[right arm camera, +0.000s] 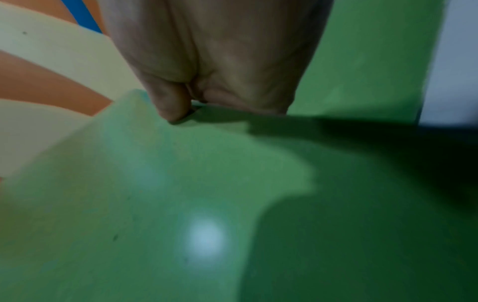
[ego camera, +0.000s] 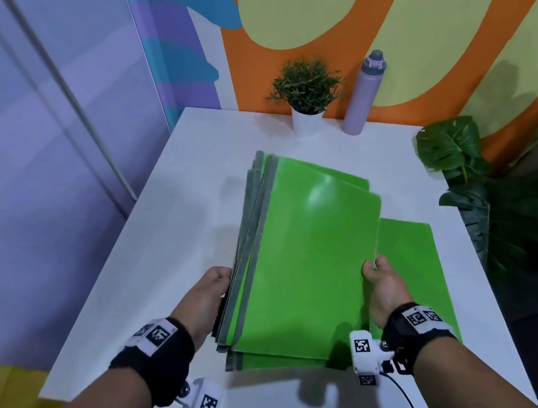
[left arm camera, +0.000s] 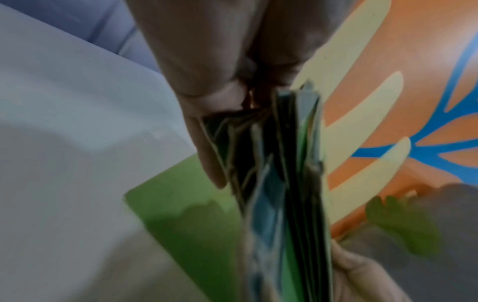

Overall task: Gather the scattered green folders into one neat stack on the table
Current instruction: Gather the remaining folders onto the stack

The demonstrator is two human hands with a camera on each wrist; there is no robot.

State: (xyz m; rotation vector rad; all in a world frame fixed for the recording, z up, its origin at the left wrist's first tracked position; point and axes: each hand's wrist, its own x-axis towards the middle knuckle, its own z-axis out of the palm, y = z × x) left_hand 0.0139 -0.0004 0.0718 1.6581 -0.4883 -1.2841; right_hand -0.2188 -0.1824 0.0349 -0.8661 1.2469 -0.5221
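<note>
Squaring the bundle [ego camera: 309, 253] should go best if the left hand [ego camera: 209, 293], curled round its grey spines, and the right hand [ego camera: 380, 279], pinching its open edge, lower it evenly onto the lone folder [ego camera: 412, 273] near the table's [ego camera: 148, 241] right edge.

My head camera looks down over the tabletop [ego camera: 148, 241]; both wrist cameras sit close behind my fingers [left arm camera: 207, 155], sharing the green folders [ego camera: 306, 260].

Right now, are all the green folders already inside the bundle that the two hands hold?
No: in the head view one green folder lies flat on the table, outside the bundle held by both hands.
</note>
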